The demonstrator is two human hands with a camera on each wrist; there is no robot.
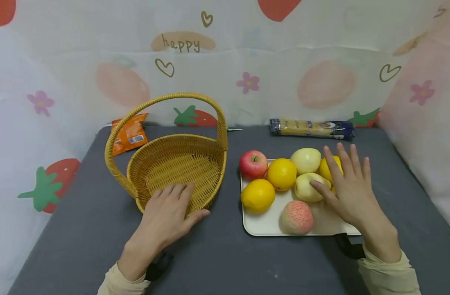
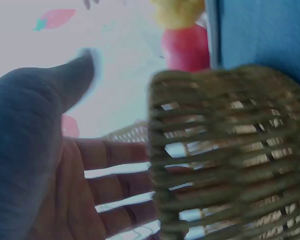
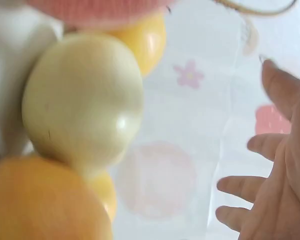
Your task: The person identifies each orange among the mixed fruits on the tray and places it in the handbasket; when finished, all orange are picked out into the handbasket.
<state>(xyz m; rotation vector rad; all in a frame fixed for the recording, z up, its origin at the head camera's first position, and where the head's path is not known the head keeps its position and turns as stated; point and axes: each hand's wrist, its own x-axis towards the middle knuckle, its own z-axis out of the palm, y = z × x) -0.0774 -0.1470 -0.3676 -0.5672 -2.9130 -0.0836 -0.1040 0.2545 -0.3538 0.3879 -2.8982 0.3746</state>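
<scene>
A yellow wicker basket (image 1: pixel 177 164) with a tall arched handle stands left of centre. My left hand (image 1: pixel 167 215) is at its near rim, fingers extended over the inside and thumb apart. In the left wrist view those fingers (image 2: pixel 120 185) show partly through the basket's weave (image 2: pixel 230 160). My right hand (image 1: pixel 351 192) hovers with spread fingers over the right part of a white tray (image 1: pixel 263 225), holding nothing. On the tray are a red apple (image 1: pixel 253 164), a pinkish peach (image 1: pixel 297 217), two pale yellow-green pears (image 1: pixel 308 187) and several orange-yellow fruits (image 1: pixel 281 174), some partly hidden by the hand.
An orange packet (image 1: pixel 130 135) lies behind the basket's left side. A long clear-and-blue package (image 1: pixel 313 128) rests at the table's back edge, behind the tray. A printed cloth (image 1: pixel 225 61) hangs behind the dark grey table (image 1: pixel 225 262).
</scene>
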